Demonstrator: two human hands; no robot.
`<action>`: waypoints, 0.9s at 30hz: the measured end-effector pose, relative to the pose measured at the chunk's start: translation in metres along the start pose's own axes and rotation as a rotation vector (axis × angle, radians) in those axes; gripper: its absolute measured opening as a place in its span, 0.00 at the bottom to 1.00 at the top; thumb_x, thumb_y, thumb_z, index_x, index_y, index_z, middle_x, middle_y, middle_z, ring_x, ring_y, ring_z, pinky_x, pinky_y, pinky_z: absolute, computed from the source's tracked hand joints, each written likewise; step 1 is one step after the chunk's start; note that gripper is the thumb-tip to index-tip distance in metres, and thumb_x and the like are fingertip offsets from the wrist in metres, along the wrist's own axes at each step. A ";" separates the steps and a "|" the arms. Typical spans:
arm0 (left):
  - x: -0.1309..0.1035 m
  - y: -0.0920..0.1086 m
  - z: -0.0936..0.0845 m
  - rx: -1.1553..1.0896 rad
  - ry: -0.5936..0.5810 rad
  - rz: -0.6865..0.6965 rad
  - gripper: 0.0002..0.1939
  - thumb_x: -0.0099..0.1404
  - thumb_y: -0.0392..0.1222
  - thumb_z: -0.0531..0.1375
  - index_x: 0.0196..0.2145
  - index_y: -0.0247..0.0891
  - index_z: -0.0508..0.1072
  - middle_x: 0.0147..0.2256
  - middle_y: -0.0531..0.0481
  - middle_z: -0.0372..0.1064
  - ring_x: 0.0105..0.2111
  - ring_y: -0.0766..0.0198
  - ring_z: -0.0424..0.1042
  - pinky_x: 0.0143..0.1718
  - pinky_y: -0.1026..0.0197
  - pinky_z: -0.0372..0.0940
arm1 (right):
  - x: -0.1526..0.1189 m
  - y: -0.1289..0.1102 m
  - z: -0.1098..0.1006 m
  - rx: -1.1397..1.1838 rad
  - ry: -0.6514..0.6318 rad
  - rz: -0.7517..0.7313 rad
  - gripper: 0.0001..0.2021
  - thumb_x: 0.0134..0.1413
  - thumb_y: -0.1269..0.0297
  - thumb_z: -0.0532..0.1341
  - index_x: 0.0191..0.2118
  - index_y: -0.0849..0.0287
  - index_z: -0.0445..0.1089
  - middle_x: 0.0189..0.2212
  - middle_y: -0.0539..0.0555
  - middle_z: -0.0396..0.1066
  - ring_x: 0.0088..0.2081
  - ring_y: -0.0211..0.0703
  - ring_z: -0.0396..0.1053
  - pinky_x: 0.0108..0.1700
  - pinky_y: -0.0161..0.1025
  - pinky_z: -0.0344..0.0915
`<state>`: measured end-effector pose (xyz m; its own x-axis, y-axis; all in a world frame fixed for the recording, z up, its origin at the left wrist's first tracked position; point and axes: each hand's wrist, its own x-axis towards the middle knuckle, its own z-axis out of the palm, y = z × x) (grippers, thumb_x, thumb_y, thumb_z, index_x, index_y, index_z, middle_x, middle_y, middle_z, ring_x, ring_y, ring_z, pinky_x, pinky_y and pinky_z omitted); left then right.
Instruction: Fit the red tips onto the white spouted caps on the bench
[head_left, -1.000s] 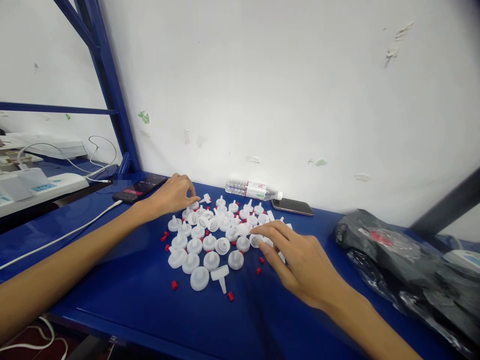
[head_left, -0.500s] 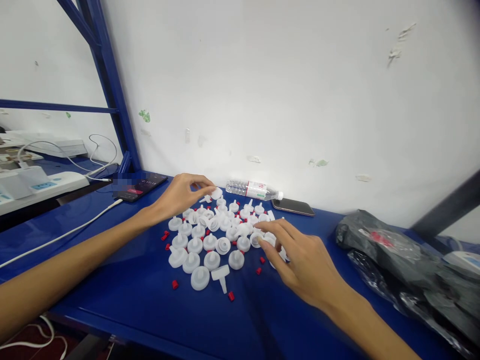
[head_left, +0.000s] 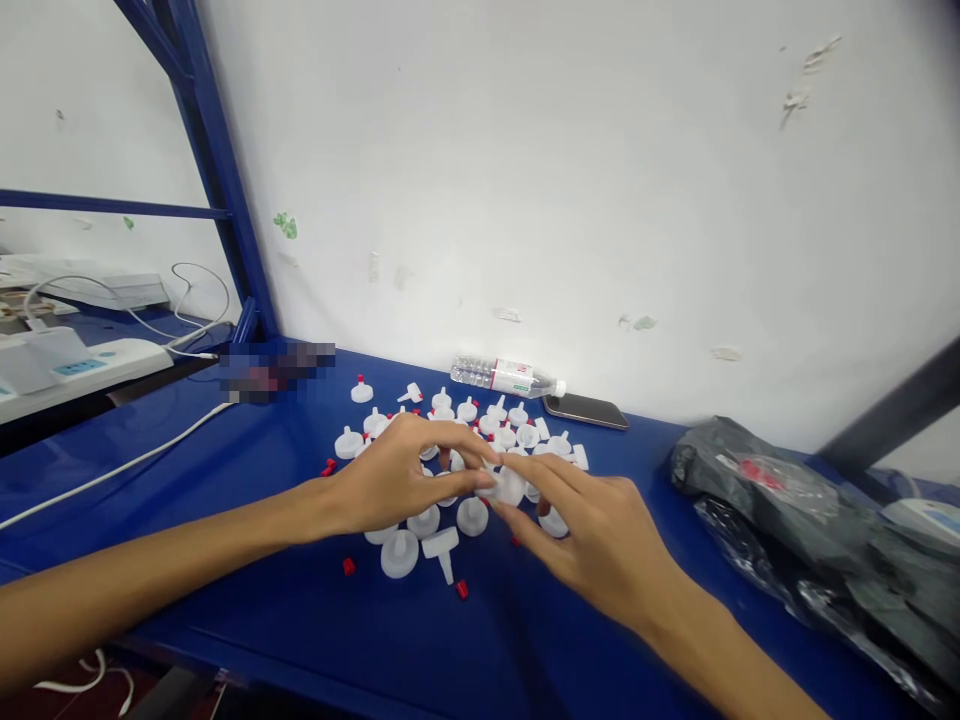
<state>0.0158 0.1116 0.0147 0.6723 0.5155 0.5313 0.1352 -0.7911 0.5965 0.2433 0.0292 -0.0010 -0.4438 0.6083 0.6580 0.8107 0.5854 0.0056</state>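
Above the pile, my left hand pinches a white nozzle cap between thumb and fingertips. From the other side, my right hand has its thumb and index finger closed on the same cap, so the fingertips of both hands nearly meet. My fingers partly cover the cap, and whether a red tip is on it cannot be seen. Around and below lie many loose white nozzle caps, some upright, others on their sides. Small red tip caps are scattered among them. One white cap with a red tip on its spout stands apart at the back left.
Behind the pile, a clear plastic bottle lies by the wall, beside a dark phone. A grey plastic bag sits at the right. To the left are a blurred-out device, a white cable and a power strip.
My left hand has come from the pile's back edge toward me and to the right, meeting my right hand. The cap capped in red at the back left is now uncovered. My right hand barely moved.
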 end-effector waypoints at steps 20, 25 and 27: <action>-0.027 0.020 0.013 0.683 -0.423 0.569 0.05 0.67 0.40 0.63 0.32 0.39 0.73 0.35 0.48 0.71 0.35 0.58 0.66 0.34 0.53 0.62 | 0.001 0.005 -0.004 0.009 -0.045 0.092 0.14 0.69 0.60 0.61 0.55 0.57 0.72 0.41 0.49 0.80 0.28 0.36 0.74 0.28 0.37 0.62; -0.026 0.016 0.017 0.671 -0.444 0.560 0.06 0.67 0.38 0.64 0.31 0.39 0.72 0.36 0.49 0.72 0.36 0.58 0.67 0.34 0.53 0.62 | 0.002 0.007 -0.004 0.004 -0.044 0.080 0.14 0.69 0.60 0.60 0.55 0.57 0.72 0.40 0.50 0.79 0.28 0.36 0.74 0.28 0.37 0.62; -0.025 0.015 0.018 0.637 -0.415 0.551 0.05 0.68 0.38 0.63 0.33 0.39 0.73 0.36 0.49 0.73 0.36 0.58 0.67 0.35 0.54 0.63 | 0.001 0.008 -0.003 0.003 -0.042 0.078 0.14 0.69 0.60 0.60 0.56 0.57 0.72 0.39 0.50 0.79 0.28 0.37 0.74 0.28 0.37 0.61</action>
<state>0.0143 0.0811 -0.0004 0.9495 -0.0471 0.3103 0.0110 -0.9831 -0.1827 0.2502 0.0326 0.0025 -0.3954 0.6740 0.6240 0.8422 0.5372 -0.0465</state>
